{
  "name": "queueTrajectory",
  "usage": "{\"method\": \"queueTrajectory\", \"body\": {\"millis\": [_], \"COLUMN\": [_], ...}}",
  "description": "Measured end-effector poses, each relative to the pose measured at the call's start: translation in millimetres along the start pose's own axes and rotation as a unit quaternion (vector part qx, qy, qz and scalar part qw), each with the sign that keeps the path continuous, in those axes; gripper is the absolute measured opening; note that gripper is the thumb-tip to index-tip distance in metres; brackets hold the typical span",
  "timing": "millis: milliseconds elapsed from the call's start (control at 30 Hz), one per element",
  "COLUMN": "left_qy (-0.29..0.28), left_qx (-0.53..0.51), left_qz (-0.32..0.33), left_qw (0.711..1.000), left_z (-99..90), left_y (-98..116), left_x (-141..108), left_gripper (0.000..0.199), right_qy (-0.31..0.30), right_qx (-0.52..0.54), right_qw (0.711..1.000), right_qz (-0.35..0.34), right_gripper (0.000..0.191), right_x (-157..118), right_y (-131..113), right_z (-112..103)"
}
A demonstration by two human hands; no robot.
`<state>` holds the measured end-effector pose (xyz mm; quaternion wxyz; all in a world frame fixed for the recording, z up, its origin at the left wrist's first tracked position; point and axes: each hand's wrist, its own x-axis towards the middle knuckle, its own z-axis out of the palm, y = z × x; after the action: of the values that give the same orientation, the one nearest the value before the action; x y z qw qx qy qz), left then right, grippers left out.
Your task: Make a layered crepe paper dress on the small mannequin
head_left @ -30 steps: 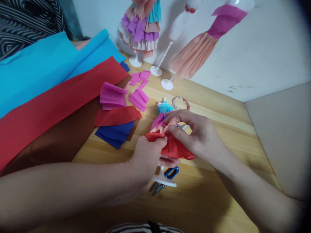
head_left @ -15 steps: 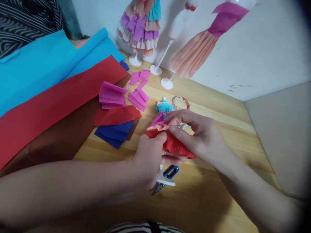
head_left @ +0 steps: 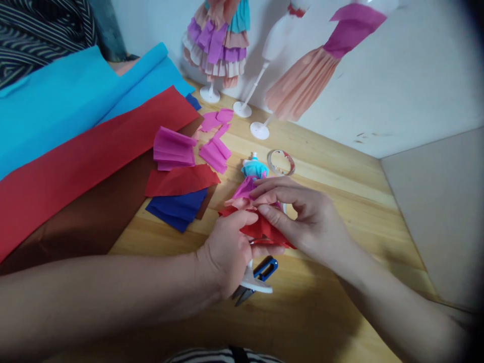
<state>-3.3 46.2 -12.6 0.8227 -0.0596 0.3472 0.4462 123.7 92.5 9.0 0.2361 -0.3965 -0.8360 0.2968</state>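
Note:
A miniature dress form [head_left: 255, 170] leans between my hands, dressed in a teal top, a magenta layer, a peach strip and a red crepe paper skirt [head_left: 264, 231]. My left hand [head_left: 227, 249] is closed around its lower part, with the thumb on top of the red paper and fingers beneath it. With thumb and fingertips, my right hand [head_left: 308, 212] pinches the paper where the peach strip meets the red layer. The form's white round base [head_left: 259, 285] shows below my left hand, over blue-handled thread snips [head_left: 267, 268] lying on the table.
Blue [head_left: 177, 209], red [head_left: 183, 180] and magenta [head_left: 174, 148] paper pieces lie left of the form, beside large teal, red [head_left: 124, 143] and brown sheets. A tape roll [head_left: 282, 162] lies behind my right hand. Three larger dress forms [head_left: 260, 131] stand along the wall.
My right fingers have shifted slightly left and down along the skirt's top edge. My left hand has moved a little left, its thumb now straighter over the red paper.

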Motion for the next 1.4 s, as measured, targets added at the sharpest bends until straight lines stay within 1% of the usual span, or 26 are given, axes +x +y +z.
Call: {"method": "queueTrajectory", "body": {"millis": [100,233,333,400,433,500,567,600,633,767,900,967,1067,1133,1167,1233,1333,1400], "left_qy": [-0.009,-0.016,-0.034,-0.044,-0.039,-0.010,0.018,0.025,0.028,0.044,0.065,0.051,0.014,-0.001,-0.002,0.015,0.065,0.079], "left_qx": [-0.005,-0.005,-0.009,-0.025,-0.034,-0.045,-0.050,-0.051,-0.053,-0.069,-0.101,-0.107,-0.090,-0.053,-0.029,0.010,0.011,-0.006], "left_qz": [-0.011,-0.018,-0.030,-0.023,-0.015,-0.003,0.000,-0.001,-0.001,-0.005,0.000,-0.004,-0.011,-0.005,-0.001,0.003,0.004,-0.002], "left_qw": [1.000,1.000,0.999,0.998,0.999,0.999,0.999,0.998,0.998,0.997,0.993,0.993,0.996,0.999,1.000,1.000,0.998,0.997], "left_z": [-2.0,-5.8,-9.9,-11.6,-11.7,-10.5,-8.2,-6.9,-5.7,-3.4,-4.9,-6.1,-6.0,-4.0,-2.5,0.5,2.7,1.7], "left_y": [1,2,3,3,3,4,4,4,5,5,5,5,4,3,2,0,-1,-1], "left_x": [1,0,-1,-2,-2,-3,-4,-4,-4,-2,-1,-1,-4,-7,-8,-10,-10,-8], "left_gripper": [0.017,0.024,0.025,0.024,0.023,0.019,0.019,0.021,0.021,0.017,0.013,0.015,0.023,0.023,0.020,0.016,0.015,0.018], "right_qy": [-0.015,-0.051,-0.045,-0.051,-0.064,-0.107,-0.146,-0.154,-0.155,-0.121,-0.142,-0.136,-0.077,-0.037,-0.031,-0.045,-0.078,-0.055], "right_qx": [-0.004,0.012,0.024,0.008,-0.003,-0.026,-0.044,-0.047,-0.046,-0.053,-0.100,-0.103,-0.095,-0.098,-0.100,-0.098,-0.087,-0.077], "right_qw": [1.000,0.998,0.997,0.996,0.995,0.988,0.981,0.979,0.980,0.985,0.977,0.978,0.988,0.992,0.992,0.991,0.988,0.991], "right_qz": [-0.003,-0.040,-0.054,-0.069,-0.082,-0.106,-0.120,-0.121,-0.120,-0.108,-0.124,-0.121,-0.093,-0.075,-0.073,-0.083,-0.103,-0.097], "right_gripper": [0.011,0.014,0.020,0.024,0.027,0.033,0.040,0.043,0.046,0.049,0.049,0.052,0.056,0.053,0.052,0.052,0.054,0.054], "right_x": [-1,-2,-3,-4,-5,-8,-11,-14,-16,-23,-27,-30,-36,-41,-43,-47,-51,-53], "right_y": [1,0,1,1,1,1,1,1,2,7,11,12,13,13,12,10,6,5], "right_z": [-1,-9,-15,-17,-17,-17,-16,-17,-18,-22,-20,-18,-17,-16,-15,-12,-9,-8]}}
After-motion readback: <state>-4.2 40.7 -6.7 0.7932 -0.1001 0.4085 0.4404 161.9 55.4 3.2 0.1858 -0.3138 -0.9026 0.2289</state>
